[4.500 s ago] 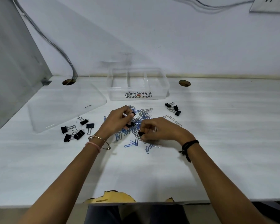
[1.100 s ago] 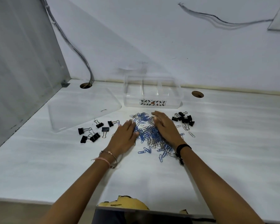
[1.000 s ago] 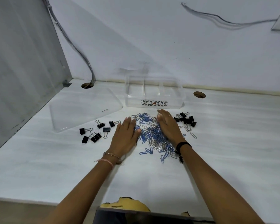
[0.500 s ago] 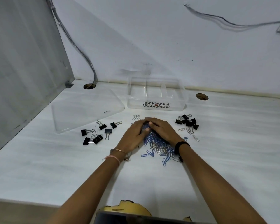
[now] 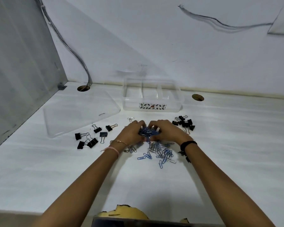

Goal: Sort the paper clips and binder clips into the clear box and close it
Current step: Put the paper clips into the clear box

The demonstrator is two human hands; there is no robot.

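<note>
At six o'clock from the empty clear box (image 5: 152, 94), the left hand (image 5: 131, 132) and right hand (image 5: 166, 131), flat a second ago, now cup a bunch of paper clips (image 5: 147, 132) between curled fingers, ready to lift toward a compartment.

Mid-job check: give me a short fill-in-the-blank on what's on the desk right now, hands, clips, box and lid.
1. Both hands, left hand and right hand, are cupped together around a bunch of ____ clips.
2. The clear box has ____ clips inside it so far.
3. The lid lies flat on the desk to the ____ of the box.
4. The binder clips lie in ____ separate groups, one on each side of the hands.

Missing words: paper; no; left; two
</note>
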